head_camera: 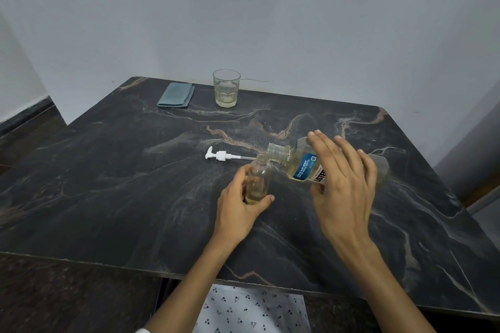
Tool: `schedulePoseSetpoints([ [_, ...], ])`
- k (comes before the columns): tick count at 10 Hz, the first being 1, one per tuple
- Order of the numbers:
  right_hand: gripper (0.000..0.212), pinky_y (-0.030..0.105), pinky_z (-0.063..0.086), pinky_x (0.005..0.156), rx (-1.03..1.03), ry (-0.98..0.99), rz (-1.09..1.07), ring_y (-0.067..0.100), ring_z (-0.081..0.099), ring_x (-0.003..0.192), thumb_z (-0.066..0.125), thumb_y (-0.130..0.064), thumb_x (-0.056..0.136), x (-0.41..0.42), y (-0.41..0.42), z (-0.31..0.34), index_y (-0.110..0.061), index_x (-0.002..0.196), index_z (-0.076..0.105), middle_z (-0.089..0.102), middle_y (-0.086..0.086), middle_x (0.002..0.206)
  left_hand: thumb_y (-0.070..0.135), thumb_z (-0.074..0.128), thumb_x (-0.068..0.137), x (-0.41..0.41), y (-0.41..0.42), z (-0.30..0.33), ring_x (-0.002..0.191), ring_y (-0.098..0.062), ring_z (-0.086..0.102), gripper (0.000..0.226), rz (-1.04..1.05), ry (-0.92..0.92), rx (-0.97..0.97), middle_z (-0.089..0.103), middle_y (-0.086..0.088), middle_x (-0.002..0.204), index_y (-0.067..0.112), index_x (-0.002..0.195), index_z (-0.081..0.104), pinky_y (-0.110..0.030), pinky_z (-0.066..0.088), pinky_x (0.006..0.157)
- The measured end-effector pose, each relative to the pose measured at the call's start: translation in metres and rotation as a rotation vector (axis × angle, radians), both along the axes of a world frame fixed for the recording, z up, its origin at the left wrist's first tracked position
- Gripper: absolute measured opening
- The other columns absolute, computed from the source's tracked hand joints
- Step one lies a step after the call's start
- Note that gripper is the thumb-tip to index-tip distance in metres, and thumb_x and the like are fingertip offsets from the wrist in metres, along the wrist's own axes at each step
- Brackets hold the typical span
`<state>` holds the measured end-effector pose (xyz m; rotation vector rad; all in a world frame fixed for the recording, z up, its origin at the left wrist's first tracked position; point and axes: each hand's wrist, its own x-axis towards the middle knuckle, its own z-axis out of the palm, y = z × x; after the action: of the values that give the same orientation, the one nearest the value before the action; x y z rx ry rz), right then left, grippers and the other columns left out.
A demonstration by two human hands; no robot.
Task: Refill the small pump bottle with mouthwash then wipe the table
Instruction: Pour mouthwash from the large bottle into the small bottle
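Head view: left hand (238, 205) grip curled round small clear plastic bottle (258, 180), upright on dark marbled table (135, 184), thin yellowish layer at bottom. Right hand (342, 184) grip wraps large clear mouthwash bottle with blue label (300, 165), tipped, mouth just above small bottle's neck. White pump head (220, 155) lies beyond left grip; folded grey cloth (176, 95) and glass tumbler (226, 88) further back. Risk: wide mouth over narrow neck, likely spill. Stream not discernible; right fingers hide label.
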<state>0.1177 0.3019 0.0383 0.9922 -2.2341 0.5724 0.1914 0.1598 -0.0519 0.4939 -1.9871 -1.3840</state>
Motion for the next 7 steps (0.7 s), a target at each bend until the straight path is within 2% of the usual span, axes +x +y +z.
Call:
schedulePoseSetpoints([
  [3,0.096,0.037,0.020,0.107,0.000,-0.004,-0.003,0.026,0.046,0.128,0.077,0.018,0.051,0.0002,-0.0001,0.0002,-0.016,0.136,0.049,0.054,0.001,0.136,0.022,0.083,0.070,0.0001,-0.0002,-0.0006,0.095,-0.006,0.066,0.062,0.005,-0.002,0.001,0.068,0.010,0.103,0.052,0.111,0.046,-0.037,0.055,0.087],
  [5,0.095,0.037,0.020,0.107,0.001,-0.007,-0.003,0.026,0.046,0.128,0.078,0.018,0.052,0.0002,-0.0004,0.0006,-0.016,0.135,0.049,0.054,0.001,0.136,0.023,0.082,0.070,-0.0011,-0.0005,-0.0022,0.096,-0.007,0.066,0.062,-0.011,-0.010,0.020,0.068,0.007,0.106,0.032,0.122,0.050,-0.039,0.055,0.088],
  [6,0.093,0.037,0.020,0.106,0.001,-0.006,-0.007,0.026,0.047,0.127,0.076,0.018,0.052,0.0005,-0.0002,0.0008,-0.016,0.135,0.050,0.054,0.001,0.136,0.022,0.082,0.070,-0.0008,-0.0003,-0.0017,0.094,-0.007,0.067,0.059,-0.010,-0.002,0.018,0.069,0.008,0.103,0.035,0.119,0.051,-0.039,0.055,0.087],
  [7,0.093,0.037,0.020,0.106,0.002,-0.004,-0.008,0.025,0.047,0.128,0.076,0.018,0.053,0.0007,-0.0001,0.0009,-0.016,0.135,0.050,0.054,0.001,0.136,0.022,0.082,0.070,0.0002,0.0001,0.0003,0.093,-0.004,0.066,0.061,-0.005,-0.002,0.005,0.068,0.012,0.101,0.051,0.111,0.047,-0.037,0.056,0.087],
])
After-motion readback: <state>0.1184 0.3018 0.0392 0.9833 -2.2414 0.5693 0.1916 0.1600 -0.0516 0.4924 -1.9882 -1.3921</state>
